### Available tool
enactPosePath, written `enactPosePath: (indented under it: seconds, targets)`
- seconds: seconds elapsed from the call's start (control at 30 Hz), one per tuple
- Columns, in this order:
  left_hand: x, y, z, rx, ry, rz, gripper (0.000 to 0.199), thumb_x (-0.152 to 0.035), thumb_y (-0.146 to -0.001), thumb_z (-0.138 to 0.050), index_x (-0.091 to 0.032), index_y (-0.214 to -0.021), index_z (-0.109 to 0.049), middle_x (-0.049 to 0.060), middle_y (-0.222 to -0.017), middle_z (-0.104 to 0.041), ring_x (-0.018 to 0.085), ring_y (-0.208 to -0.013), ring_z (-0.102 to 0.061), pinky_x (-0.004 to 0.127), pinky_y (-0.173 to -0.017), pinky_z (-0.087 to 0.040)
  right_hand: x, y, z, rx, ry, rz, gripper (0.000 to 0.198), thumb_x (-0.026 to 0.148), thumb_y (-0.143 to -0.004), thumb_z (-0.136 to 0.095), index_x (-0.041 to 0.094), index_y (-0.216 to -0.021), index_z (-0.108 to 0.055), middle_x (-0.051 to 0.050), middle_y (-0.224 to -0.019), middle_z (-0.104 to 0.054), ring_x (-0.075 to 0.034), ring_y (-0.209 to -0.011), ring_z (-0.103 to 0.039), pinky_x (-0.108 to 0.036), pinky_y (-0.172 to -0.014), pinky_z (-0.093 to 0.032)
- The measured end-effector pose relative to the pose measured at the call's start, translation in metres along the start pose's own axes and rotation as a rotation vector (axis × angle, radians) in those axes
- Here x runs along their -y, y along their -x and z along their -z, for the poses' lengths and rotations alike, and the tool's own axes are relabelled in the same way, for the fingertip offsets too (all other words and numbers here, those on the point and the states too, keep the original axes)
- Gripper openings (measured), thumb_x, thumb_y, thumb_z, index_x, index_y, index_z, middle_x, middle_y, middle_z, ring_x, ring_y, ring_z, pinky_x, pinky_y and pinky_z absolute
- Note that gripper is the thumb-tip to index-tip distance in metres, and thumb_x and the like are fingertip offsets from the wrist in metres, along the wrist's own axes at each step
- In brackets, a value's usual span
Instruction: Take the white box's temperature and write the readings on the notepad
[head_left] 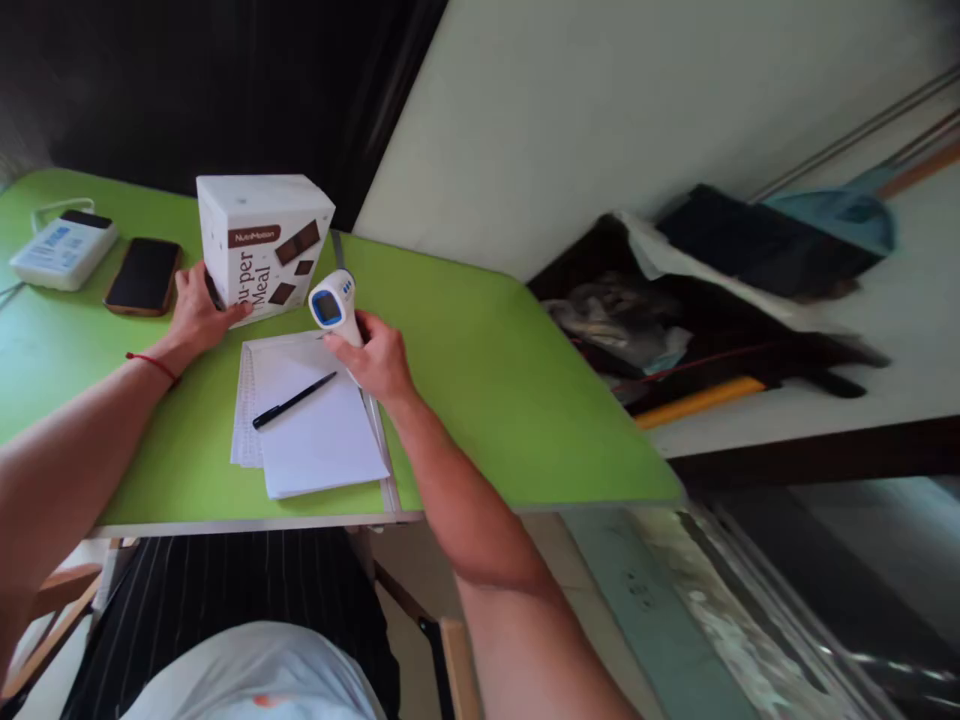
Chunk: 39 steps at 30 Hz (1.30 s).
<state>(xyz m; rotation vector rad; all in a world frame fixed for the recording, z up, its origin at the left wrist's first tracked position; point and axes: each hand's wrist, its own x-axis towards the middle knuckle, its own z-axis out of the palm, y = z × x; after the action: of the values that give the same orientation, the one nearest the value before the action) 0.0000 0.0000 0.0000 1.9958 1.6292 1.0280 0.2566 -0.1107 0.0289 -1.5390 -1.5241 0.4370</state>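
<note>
My left hand (201,312) grips the lower left corner of a white box (262,235) with brown lettering and pictures of dark bars. The box stands upright on the green table. In my right hand (381,358) is a white infrared thermometer (337,303), its blue-rimmed screen facing me, held just right of the box. My fingers wrap its handle. Below both hands lie a notepad (322,440) of white paper and a black pen (294,400) across it. Whether the thermometer touches the box, I cannot tell.
Left of the box are a dark phone (144,276) and a white device (66,248) with a cable. The green table (487,400) ends at an angled edge on the right. Beyond it, a dark shelf (622,310) holds cloth and other items against the wall.
</note>
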Motion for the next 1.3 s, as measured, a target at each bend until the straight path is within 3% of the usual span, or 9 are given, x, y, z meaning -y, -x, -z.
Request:
enactPosePath:
  seconds: [0.13, 0.33, 0.5, 0.7, 0.8, 0.97, 1.3]
  targets:
    - [-0.011, 0.007, 0.012, -0.057, 0.187, 0.058, 0.077, -0.059, -0.076, -0.075, -0.013, -0.133, -0.051, 0.019, -0.132, -0.061, 0.032, -0.117, -0.061, 0.048, -0.097, -0.052, 0.006, 0.014, -0.006, -0.063, -0.302, 0.015, 0.04, 0.056, -0.075, -0.06, 0.021, -0.094, -0.061, -0.002, -0.077, -0.062, -0.017, -0.07, -0.056, -0.031, -0.065, -0.05]
    - [-0.033, 0.03, 0.016, 0.134, 0.621, -0.084, 0.064, -0.067, -0.076, -0.071, -0.015, -0.113, -0.069, 0.015, -0.117, -0.073, 0.033, -0.107, -0.068, 0.045, -0.092, -0.056, 0.022, 0.035, -0.016, 0.257, -0.777, -0.174, 0.05, 0.061, -0.072, -0.06, 0.019, -0.099, -0.063, 0.0, -0.07, -0.056, -0.014, -0.059, -0.05, -0.029, -0.056, -0.041]
    - [-0.046, 0.046, 0.016, 0.251, 0.526, -0.075, 0.06, -0.066, -0.076, -0.072, -0.014, -0.105, -0.074, 0.014, -0.107, -0.075, 0.034, -0.099, -0.069, 0.042, -0.086, -0.056, 0.024, 0.043, -0.024, 0.267, -0.761, -0.247, 0.044, 0.058, -0.069, -0.071, 0.019, -0.088, -0.066, 0.001, -0.07, -0.056, -0.013, -0.062, -0.048, -0.028, -0.057, -0.038]
    - [-0.044, 0.043, 0.017, 0.316, 0.58, -0.088, 0.066, -0.068, -0.079, -0.07, -0.012, -0.114, -0.07, 0.015, -0.118, -0.073, 0.034, -0.106, -0.068, 0.042, -0.089, -0.055, 0.018, 0.041, -0.03, 0.258, -0.654, -0.223, 0.041, 0.061, -0.072, -0.068, 0.021, -0.079, -0.061, 0.001, -0.071, -0.054, -0.014, -0.066, -0.047, -0.03, -0.061, -0.038]
    - [-0.042, 0.041, 0.016, 0.318, 0.55, -0.1, 0.066, -0.067, -0.077, -0.073, -0.012, -0.115, -0.068, 0.015, -0.12, -0.071, 0.034, -0.109, -0.067, 0.043, -0.093, -0.055, 0.019, 0.041, -0.032, 0.287, -0.627, -0.182, 0.04, 0.06, -0.073, -0.067, 0.021, -0.081, -0.061, 0.002, -0.072, -0.055, -0.014, -0.067, -0.048, -0.031, -0.064, -0.039]
    - [-0.038, 0.04, 0.014, 0.331, 0.549, -0.088, 0.076, -0.06, -0.06, -0.088, -0.014, -0.114, -0.061, 0.016, -0.121, -0.07, 0.035, -0.11, -0.066, 0.045, -0.092, -0.056, 0.02, 0.041, -0.032, 0.32, -0.618, -0.171, 0.038, 0.059, -0.076, -0.064, 0.021, -0.077, -0.058, 0.001, -0.071, -0.054, -0.015, -0.067, -0.048, -0.032, -0.064, -0.038]
    - [-0.034, 0.039, 0.014, 0.355, 0.477, -0.112, 0.074, -0.065, -0.065, -0.083, -0.016, -0.116, -0.061, 0.015, -0.122, -0.07, 0.037, -0.113, -0.065, 0.052, -0.097, -0.053, 0.02, 0.041, -0.028, 0.343, -0.587, -0.21, 0.04, 0.06, -0.077, -0.063, 0.021, -0.072, -0.059, 0.001, -0.065, -0.056, -0.014, -0.062, -0.05, -0.032, -0.062, -0.039]
